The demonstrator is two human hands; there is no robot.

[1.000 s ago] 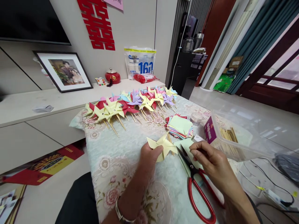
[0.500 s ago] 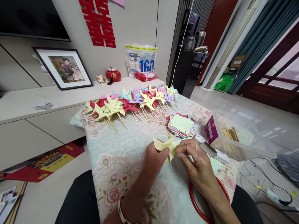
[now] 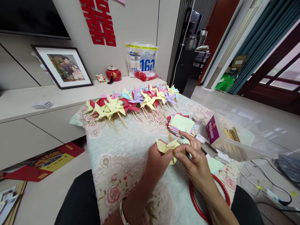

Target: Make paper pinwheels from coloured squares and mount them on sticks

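Both hands pinch a pale yellow paper pinwheel (image 3: 168,147): left hand (image 3: 157,159) and right hand (image 3: 195,159) closed on it. Its stick (image 3: 169,135) points away. A bag (image 3: 141,61) behind reads "160".

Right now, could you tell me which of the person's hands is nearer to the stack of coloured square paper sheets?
The right hand: its raised fingers reach just below the stack of coloured square paper sheets. The left hand is farther back, to the lower left.
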